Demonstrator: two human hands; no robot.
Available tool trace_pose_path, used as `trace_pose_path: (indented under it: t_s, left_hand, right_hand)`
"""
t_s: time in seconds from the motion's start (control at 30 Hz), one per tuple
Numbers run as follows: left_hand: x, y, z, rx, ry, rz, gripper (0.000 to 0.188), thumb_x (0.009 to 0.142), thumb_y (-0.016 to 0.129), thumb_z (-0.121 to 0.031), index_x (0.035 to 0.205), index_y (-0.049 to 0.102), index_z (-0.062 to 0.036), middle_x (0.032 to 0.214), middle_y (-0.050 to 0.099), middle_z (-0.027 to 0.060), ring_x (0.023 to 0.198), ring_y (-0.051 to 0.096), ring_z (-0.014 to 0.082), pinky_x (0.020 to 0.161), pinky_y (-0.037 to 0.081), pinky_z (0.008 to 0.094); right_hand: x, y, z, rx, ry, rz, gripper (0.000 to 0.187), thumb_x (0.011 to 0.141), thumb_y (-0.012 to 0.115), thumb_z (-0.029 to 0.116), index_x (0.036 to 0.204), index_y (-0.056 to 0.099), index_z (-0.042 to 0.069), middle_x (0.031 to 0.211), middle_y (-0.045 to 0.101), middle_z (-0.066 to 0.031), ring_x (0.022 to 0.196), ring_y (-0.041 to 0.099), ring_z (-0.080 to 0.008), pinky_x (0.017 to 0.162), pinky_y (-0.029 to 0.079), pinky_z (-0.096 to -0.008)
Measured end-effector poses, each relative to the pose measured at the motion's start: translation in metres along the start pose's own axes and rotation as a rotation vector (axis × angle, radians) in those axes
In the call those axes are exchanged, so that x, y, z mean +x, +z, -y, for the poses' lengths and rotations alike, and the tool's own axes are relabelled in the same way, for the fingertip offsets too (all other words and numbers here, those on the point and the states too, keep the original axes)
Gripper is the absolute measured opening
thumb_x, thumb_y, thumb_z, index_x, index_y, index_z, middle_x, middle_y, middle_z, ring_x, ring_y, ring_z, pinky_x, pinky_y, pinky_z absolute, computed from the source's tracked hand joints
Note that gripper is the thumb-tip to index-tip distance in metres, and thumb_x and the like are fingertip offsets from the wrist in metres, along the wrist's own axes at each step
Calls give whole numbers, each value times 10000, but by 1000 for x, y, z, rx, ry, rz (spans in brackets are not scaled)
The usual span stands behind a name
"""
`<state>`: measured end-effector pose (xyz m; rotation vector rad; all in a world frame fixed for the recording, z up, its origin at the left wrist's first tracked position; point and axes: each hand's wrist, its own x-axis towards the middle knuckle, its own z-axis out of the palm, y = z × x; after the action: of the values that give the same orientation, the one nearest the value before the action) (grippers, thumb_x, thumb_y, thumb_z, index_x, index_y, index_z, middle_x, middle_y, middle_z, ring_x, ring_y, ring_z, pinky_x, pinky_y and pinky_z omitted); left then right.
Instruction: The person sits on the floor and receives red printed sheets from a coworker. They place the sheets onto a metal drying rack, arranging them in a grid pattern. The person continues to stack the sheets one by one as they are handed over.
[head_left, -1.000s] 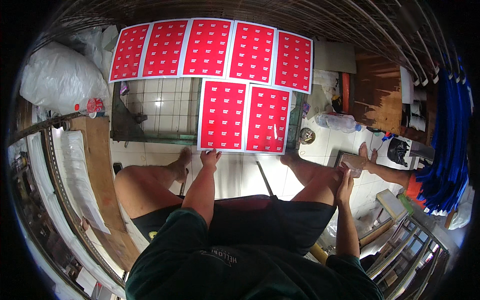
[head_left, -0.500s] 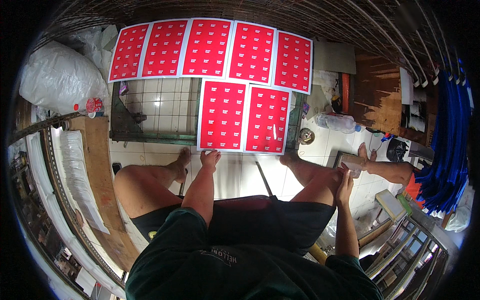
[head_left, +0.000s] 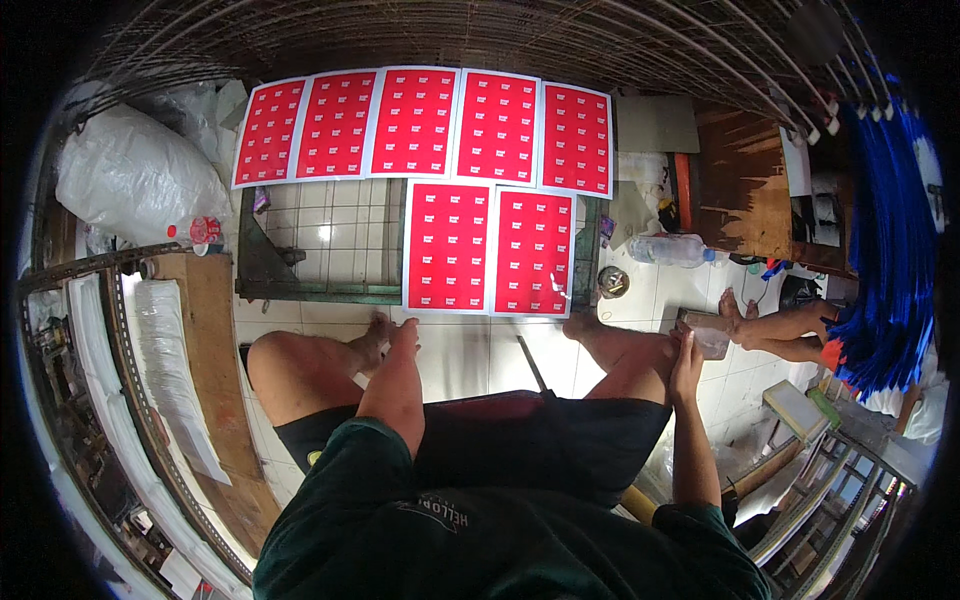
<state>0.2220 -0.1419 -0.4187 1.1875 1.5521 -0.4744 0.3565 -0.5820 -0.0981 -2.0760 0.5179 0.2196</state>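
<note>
My left hand (head_left: 402, 336) is just below the near edge of a red sheet (head_left: 448, 250) with white borders and small white print. Its fingers point forward, away from me, and hold nothing that I can see. Beside that sheet lies a matching red sheet (head_left: 533, 255) with a bright glint near its lower right corner. At my right knee my right hand (head_left: 685, 365) has its fingers closed at the left edge of a flat, brownish rectangular block (head_left: 710, 338). Part of the grip is hidden.
Several more red sheets (head_left: 415, 125) form a row behind, over a green metal frame (head_left: 320, 292). A wire rack (head_left: 420, 45) hangs above the far side. Plastic bottles (head_left: 665, 249), another person's legs (head_left: 790, 330) and blue straps (head_left: 885, 250) are on the right. Wooden boards (head_left: 205, 350) stand left.
The view has shifted, so the sheets appear lower. My left hand has turned and drawn slightly left, its fingers less spread. My right hand stays at the block.
</note>
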Motion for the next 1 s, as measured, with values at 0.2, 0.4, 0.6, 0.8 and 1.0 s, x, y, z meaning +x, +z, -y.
trace_pose_path:
  t_s: [0.2, 0.4, 0.6, 0.8, 1.0]
  left_hand:
    - [31, -25, -48, 9, 156, 15, 542, 696, 708, -232, 1179, 506, -93, 683, 558, 66, 584, 537, 188, 454, 458, 351]
    - [-27, -37, -90, 530, 711, -41, 525, 709, 707, -309, 1143, 544, -63, 902, 643, 155, 862, 615, 278, 789, 473, 355]
    - [-100, -53, -116, 626, 863, 233, 538, 745, 694, -267, 1181, 499, -20, 965, 630, 148, 855, 616, 248, 765, 489, 340]
    - [-202, -44, -144, 318, 1047, 511, 538, 795, 669, -151, 1247, 422, 4, 952, 621, 106, 884, 582, 167, 765, 474, 302]
    - [-301, -42, -100, 325, 961, 770, 507, 806, 664, -135, 1247, 425, -63, 1005, 609, 83, 903, 564, 155, 755, 460, 291]
  right_hand:
    - [4, 1, -3, -114, -103, -5, 531, 952, 360, 411, 1193, 513, -37, 1050, 594, -220, 965, 570, -259, 837, 433, -333]
    - [-5, -7, -25, -140, -179, -77, 504, 938, 390, 402, 1161, 545, -23, 1056, 603, -234, 1037, 565, -301, 885, 418, -363]
    - [-24, -10, 9, -28, -501, -97, 369, 834, 611, 182, 1151, 558, -1, 1031, 627, -157, 947, 600, -218, 812, 466, -328]
    - [-44, -88, 133, 127, -854, -177, 389, 794, 659, 162, 1139, 571, 6, 1049, 621, -123, 917, 607, -179, 778, 473, -318]
    - [-35, -231, 229, 580, -1002, -448, 323, 846, 605, 170, 1120, 541, 11, 1029, 606, -101, 874, 601, -166, 787, 464, -282]
